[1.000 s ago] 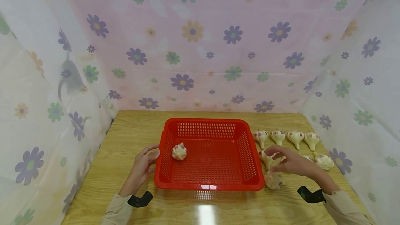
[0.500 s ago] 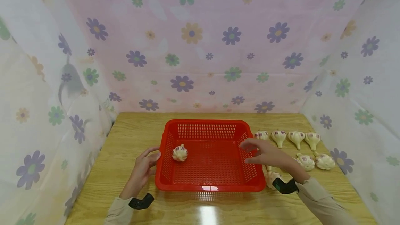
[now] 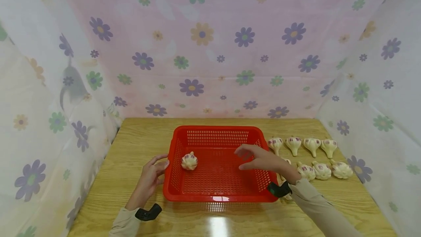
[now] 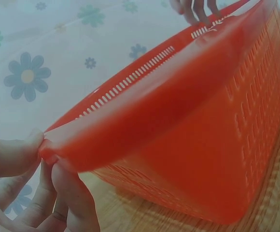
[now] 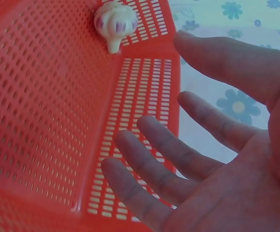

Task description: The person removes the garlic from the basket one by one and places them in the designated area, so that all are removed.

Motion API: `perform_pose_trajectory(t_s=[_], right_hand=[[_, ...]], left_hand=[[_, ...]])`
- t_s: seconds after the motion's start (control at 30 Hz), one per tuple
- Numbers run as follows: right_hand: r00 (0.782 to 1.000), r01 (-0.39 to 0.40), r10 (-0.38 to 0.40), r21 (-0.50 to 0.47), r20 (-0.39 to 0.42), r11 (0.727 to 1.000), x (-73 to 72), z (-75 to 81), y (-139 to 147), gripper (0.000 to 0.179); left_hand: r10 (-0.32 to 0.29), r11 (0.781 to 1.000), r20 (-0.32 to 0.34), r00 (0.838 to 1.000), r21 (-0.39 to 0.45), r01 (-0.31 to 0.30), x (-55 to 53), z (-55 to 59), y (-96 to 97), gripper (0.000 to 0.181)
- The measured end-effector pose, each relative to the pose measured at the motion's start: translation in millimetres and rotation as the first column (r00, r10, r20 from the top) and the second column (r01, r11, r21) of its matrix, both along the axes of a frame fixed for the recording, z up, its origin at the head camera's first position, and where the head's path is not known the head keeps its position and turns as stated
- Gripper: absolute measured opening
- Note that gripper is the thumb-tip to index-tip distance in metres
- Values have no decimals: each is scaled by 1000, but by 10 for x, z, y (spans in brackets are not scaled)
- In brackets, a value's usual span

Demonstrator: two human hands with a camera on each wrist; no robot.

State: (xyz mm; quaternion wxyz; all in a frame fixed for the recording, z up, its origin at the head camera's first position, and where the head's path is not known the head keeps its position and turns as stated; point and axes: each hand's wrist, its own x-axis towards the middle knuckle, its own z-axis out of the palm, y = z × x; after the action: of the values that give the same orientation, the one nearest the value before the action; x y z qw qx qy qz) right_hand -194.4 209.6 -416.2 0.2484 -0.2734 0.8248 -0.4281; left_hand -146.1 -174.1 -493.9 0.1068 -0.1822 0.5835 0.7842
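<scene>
A red plastic basket (image 3: 217,196) with slotted walls stands on the table. My left hand (image 3: 150,178) pinches its left rim, thumb above and fingers below, as the left wrist view shows at the rim (image 4: 130,125). One garlic bulb (image 3: 189,161) lies inside the basket near the left wall; the right wrist view shows this bulb (image 5: 116,23) too. Over the basket's right half hovers my right hand (image 3: 258,158), its fingers spread and loosely bent with nothing between them. The right wrist view shows its open palm (image 5: 227,198) facing the basket floor.
Right of the basket, a back row of several garlic bulbs (image 3: 311,145) lies on the wooden table (image 3: 141,134). A front row of bulbs (image 3: 321,170) is partly hidden by my right arm. Flowered cloth (image 3: 210,46) hangs behind and at both sides.
My right hand has moved left from among the garlic bulbs on the table, across the basket's right rim, to above its interior. The left hand stays on the left rim.
</scene>
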Motion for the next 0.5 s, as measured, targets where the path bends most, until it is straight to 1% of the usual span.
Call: perform_pose_trajectory(t_s=[0.1,0.23,0.5], right_hand=[[1000,-9,9,-10,22,1000,-33,-16,-89,41],[999,-4,4,-2,54,1000,-82,-30,-208,43],[993,15,-18,21,116,1000,-197,-145,-467,44]], left_hand=[[0,1000,-1,1000,5,0,-3,6,1,43],[7,1000,-4,1000,-10,-7,-9,7,11,41],[12,999,-8,1000,-40,-12,-13,4,24,41]])
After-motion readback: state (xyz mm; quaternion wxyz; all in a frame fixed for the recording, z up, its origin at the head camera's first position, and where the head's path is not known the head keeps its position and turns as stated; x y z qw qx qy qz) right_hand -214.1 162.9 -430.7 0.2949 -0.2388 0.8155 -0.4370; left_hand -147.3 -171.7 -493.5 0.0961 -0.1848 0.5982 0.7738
